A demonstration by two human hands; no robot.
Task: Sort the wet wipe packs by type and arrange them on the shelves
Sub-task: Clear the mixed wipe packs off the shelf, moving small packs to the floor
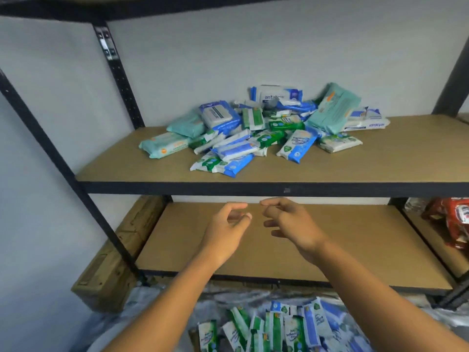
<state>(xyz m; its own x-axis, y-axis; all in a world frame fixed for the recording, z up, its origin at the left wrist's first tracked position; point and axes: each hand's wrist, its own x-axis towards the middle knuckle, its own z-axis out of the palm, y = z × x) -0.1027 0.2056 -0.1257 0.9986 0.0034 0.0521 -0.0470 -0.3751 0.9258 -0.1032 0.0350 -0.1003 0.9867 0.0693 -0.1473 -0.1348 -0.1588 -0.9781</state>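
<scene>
Both of the person's arms reach forward in front of the rack; the left hand [229,224] hangs with its fingers loosely curled, thumb and forefinger close together but pinching nothing; the right hand [291,223] is just beside it, fingers likewise relaxed and half bent, gripping nothing; neither hand touches a pack or a board, and the fingertips of the two nearly meet in the air before the lower shelf [355,250].

The heap of wet wipe packs [253,133] lies unsorted on the upper shelf [380,158], above the hands and towards the back wall; blue-and-white, green-and-white and pale teal packs lie jumbled over one another; a big teal pack [332,110] leans tilted at the heap's right side; a white-and-blue pack [276,96] printed with a brand name stands at the very back.

Below the arms, a second batch of packs [279,329], green and blue, sits on crinkled clear plastic sheeting [152,313]; brown cardboard boxes [114,250] stand left of the rack; red packets [456,219] show at the far right.
</scene>
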